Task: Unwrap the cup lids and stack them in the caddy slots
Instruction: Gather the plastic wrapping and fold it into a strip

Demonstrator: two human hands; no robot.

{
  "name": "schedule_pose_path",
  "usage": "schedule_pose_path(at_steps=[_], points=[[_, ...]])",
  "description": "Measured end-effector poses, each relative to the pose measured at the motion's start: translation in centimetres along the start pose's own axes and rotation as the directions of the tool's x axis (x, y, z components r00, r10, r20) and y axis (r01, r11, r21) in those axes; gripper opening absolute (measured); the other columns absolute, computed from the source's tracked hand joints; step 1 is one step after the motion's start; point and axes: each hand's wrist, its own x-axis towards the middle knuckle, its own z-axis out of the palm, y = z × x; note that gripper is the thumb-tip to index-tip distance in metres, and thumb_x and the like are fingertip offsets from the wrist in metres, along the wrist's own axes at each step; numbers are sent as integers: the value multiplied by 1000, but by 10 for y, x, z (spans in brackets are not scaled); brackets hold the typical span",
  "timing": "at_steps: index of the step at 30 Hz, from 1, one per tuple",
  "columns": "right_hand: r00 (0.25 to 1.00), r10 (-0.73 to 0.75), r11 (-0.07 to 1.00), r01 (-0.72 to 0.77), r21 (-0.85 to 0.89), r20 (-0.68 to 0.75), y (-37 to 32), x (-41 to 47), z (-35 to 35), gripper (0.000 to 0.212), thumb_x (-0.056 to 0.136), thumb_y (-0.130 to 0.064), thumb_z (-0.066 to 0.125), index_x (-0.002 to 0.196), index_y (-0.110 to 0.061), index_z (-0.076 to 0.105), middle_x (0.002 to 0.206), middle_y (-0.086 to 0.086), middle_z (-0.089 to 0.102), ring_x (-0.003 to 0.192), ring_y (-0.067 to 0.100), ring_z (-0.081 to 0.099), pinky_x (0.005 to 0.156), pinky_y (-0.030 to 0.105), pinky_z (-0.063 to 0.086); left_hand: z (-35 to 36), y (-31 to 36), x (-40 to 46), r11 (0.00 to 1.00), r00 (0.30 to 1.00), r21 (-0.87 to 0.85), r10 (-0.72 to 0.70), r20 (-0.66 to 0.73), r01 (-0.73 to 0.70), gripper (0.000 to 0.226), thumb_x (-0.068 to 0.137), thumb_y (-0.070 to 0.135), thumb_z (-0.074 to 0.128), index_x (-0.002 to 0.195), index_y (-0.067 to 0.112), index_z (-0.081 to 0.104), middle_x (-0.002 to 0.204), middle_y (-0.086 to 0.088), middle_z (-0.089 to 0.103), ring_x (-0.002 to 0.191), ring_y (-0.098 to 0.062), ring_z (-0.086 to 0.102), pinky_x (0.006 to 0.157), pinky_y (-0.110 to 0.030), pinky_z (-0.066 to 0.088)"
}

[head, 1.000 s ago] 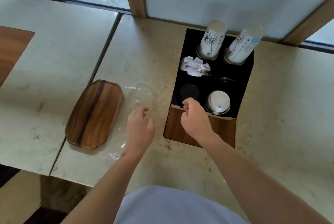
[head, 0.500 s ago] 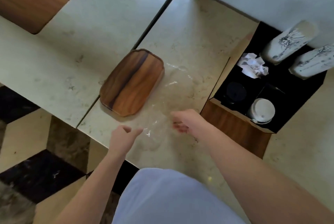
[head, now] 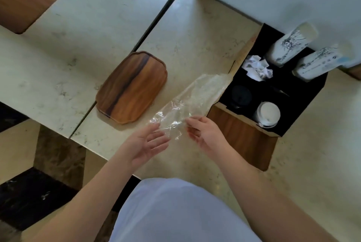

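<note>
An empty clear plastic wrapper (head: pixel 195 101) hangs lifted above the counter, stretching toward the caddy. My right hand (head: pixel 205 136) pinches its near end between thumb and fingers. My left hand (head: pixel 148 144) is palm-up with straight fingers just under the wrapper's crumpled end. The wooden caddy (head: pixel 242 136) with black slots stands to the right. A stack of black lids (head: pixel 241 95) fills its near-left slot and a stack of white lids (head: pixel 268 113) fills its near-right slot.
A wooden tray (head: pixel 132 87) lies on the marble counter (head: pixel 195 36) left of the wrapper. Two printed sleeves of cups (head: pixel 289 44) stand in the caddy's far slots, with crumpled white paper (head: pixel 257 67) beside them. The counter edge is just below my hands.
My right hand left the caddy's black-lid slot and picked the clear wrapper up off the counter. My left hand turned palm-up under it. The view swung left.
</note>
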Motion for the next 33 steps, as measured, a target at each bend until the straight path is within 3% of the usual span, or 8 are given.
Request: schedule_pose_path(at_steps=[2,6,10,13,17,23,27,33], points=[[970,-239,955,241,173,-31,3,-61,-48,10,88,-7,73,97,-9,67,85,6,75,75,16,71,67,23,57,63,-26,-39,963,980,241,81,182,-124,32,80,18,80,106,7,67,112,-19,73,104,-36,72,88,-44,61],[978,-205,977,206,-51,32,9,-81,-49,8,91,-14,71,99,-11,68,91,6,73,79,16,71,70,28,58,87,-23,-53,785,902,445,373,219,-432,13,82,13,77,94,13,73,103,-20,74,101,-34,72,97,-49,56],[980,-196,758,176,-629,38,9,-118,-68,27,90,-43,70,112,-27,64,98,-8,74,84,5,71,79,33,60,92,-9,-80,144,665,736,567,487,-662,8,88,24,64,91,24,71,83,6,73,74,-4,67,72,-18,51],[731,-679,384,434,-815,69,-15,-164,-82,45,81,-54,72,121,-42,54,101,-26,63,94,-3,63,74,17,50,118,4,-116,-333,493,644,435,753,-689,12,89,25,55,91,36,59,83,21,67,83,4,64,68,-9,47],[401,-860,-55,543,-838,316,-64,-210,-74,80,75,-61,72,145,-49,35,141,-31,39,134,-1,34,105,28,36,159,5,-148,-595,402,466,248,881,-654,18,92,25,58,105,30,69,94,19,69,78,-4,65,68,-22,55],[428,-861,143,724,-675,276,-81,-234,-85,10,88,-33,75,97,-29,75,90,-18,73,92,4,69,81,19,52,195,-2,-163,-441,322,414,271,907,-797,10,90,30,73,90,40,74,82,27,72,82,5,68,74,-5,46],[482,-864,324,752,-574,144,-64,-239,-113,10,84,-22,80,90,-23,72,82,-11,72,79,7,69,72,17,52,196,-14,-158,-65,431,475,330,840,-877,2,88,29,76,89,28,77,85,2,78,83,-14,73,80,-23,57],[510,-856,475,839,-264,80,-51,-252,-143,8,82,-14,77,86,-13,70,79,1,72,74,12,68,72,22,55,202,-28,-157,248,493,431,321,808,-868,24,90,41,69,89,19,78,84,-11,76,79,-24,72,73,-28,58]])
